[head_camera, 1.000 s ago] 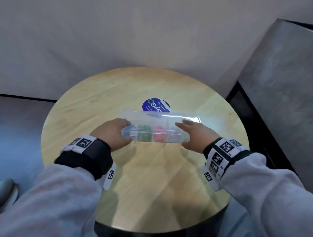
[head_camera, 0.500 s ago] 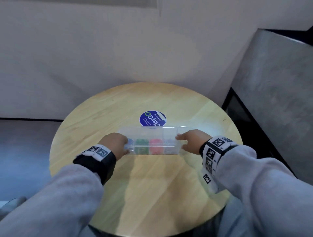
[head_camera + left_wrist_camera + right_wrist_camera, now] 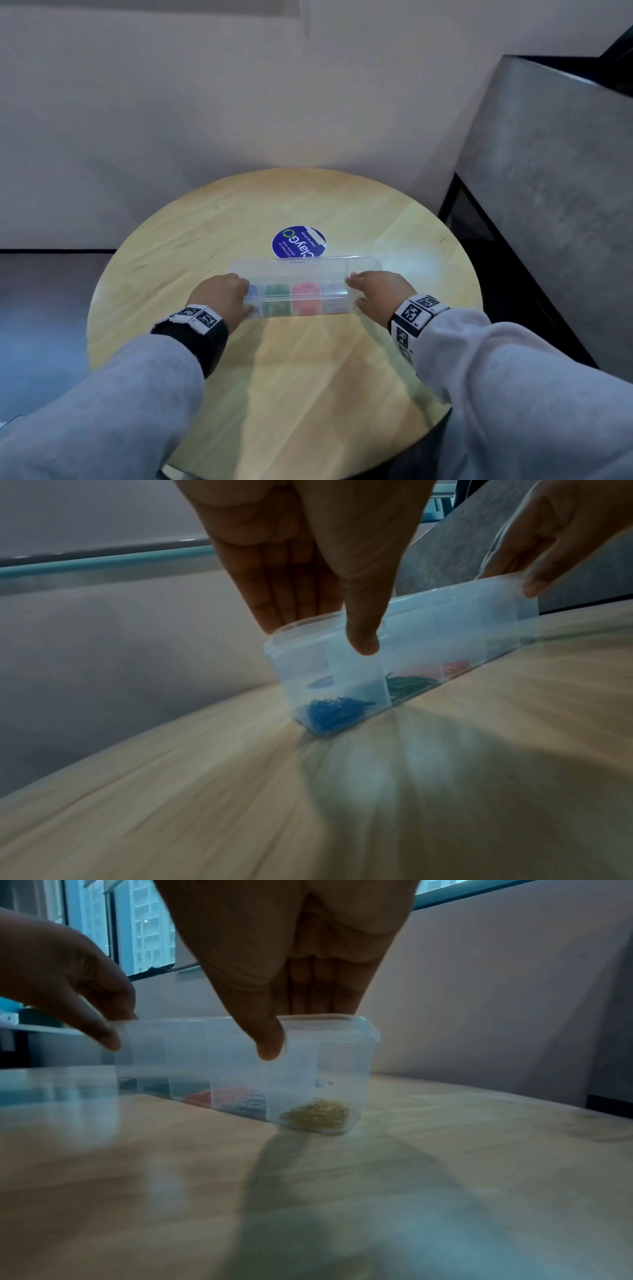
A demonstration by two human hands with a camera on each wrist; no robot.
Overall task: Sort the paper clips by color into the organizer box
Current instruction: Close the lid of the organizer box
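Note:
A clear, lidded organizer box (image 3: 305, 270) lies lengthwise on the round wooden table (image 3: 191, 240). My left hand (image 3: 245, 294) grips its left end, thumb on the front wall and fingers over the lid. My right hand (image 3: 356, 289) grips the right end the same way. In the left wrist view my left hand (image 3: 322, 631) is above the blue clips (image 3: 332, 712), with green clips (image 3: 407, 685) and red clips (image 3: 455, 668) beyond. Under my right hand (image 3: 294, 1026) in the right wrist view lie yellow clips (image 3: 318, 1112). Each colour fills its own compartment.
A round blue sticker (image 3: 298, 241) sits on the table just behind the box. A grey stone-like block (image 3: 548, 205) stands to the right of the table, and a pale wall (image 3: 239, 102) runs behind it. The table's near edge is close to my sleeves.
Both hands have kept their grip on the box ends. The box has gone from slightly tilted to level on the table, just in front of the sticker; the head view has tilted up.

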